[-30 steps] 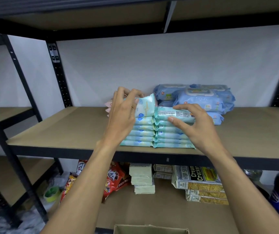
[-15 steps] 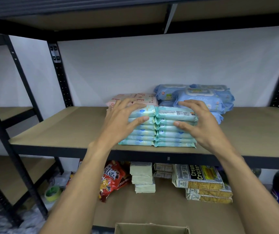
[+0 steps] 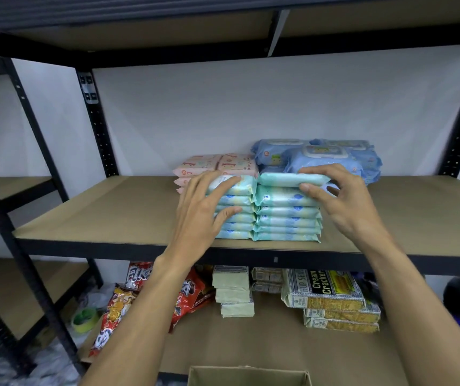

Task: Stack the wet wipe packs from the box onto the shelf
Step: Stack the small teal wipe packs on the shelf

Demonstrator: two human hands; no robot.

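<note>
here, pale teal wet wipe packs stacked flat.

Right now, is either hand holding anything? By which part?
Right hand pinches the top pale teal plastic wet wipe pack of the right-hand stack by its front edge, thumb below. Left hand only rests flat against the left stack.
</note>
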